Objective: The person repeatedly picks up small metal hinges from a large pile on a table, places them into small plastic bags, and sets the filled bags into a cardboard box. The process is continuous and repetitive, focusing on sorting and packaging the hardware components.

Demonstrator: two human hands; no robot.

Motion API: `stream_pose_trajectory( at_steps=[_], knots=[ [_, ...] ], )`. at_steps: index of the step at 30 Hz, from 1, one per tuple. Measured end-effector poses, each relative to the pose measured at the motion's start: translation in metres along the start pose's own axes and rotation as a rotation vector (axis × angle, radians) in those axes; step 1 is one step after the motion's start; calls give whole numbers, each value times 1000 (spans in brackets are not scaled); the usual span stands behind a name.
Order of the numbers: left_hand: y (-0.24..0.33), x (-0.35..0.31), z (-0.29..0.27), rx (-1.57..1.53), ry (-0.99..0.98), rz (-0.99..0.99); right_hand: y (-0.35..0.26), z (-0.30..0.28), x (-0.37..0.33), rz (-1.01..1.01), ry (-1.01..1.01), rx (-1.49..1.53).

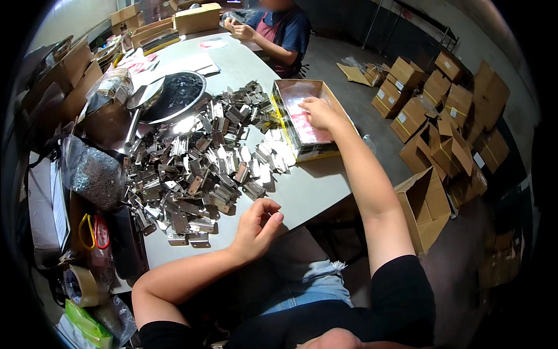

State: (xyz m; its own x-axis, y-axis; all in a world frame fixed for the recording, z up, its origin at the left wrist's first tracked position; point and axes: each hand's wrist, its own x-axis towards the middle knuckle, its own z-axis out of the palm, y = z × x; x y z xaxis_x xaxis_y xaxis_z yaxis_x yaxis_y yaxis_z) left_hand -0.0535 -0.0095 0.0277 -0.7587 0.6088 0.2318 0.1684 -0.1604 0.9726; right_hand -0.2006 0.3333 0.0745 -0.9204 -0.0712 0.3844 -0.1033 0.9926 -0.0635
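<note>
My right hand (318,113) reaches into an open cardboard box (317,150) with yellow and black sides, at the table's right edge. Its fingers are closed on a clear plastic bag with red print (303,125) that lies among others in the box. Near the front edge of the table hovers my left hand (256,230), half curled, thumb apart from the fingers, with nothing visible in it. It is closest to a large heap of metal brackets (197,166), small bent plates with holes, spread over the table's middle.
Behind the heap stands a metal bowl (200,96) lined with black plastic. Scissors (100,232), a tape roll (81,285) and a bag of small metal parts (96,174) crowd the left side. Cardboard boxes (415,113) cover the floor at right. Another person (285,35) sits at the far end.
</note>
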Motion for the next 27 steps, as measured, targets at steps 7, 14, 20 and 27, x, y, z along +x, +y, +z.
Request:
stream_pose_trajectory(
  at_steps=[7, 14, 20, 27],
  knots=[
    [5, -3, 0, -6, -3, 26, -16, -28, -8, 204, -61, 161],
    [12, -1, 0, 32, -21, 28, -7, -61, -40, 405, -28, 615],
    [9, -2, -2, 58, 6, 61, -68, -94, -77, 251, 291, 515],
    [15, 3, 0, 328, 98, 378, -172, -102, -161, -274, -119, 737]
  ],
)
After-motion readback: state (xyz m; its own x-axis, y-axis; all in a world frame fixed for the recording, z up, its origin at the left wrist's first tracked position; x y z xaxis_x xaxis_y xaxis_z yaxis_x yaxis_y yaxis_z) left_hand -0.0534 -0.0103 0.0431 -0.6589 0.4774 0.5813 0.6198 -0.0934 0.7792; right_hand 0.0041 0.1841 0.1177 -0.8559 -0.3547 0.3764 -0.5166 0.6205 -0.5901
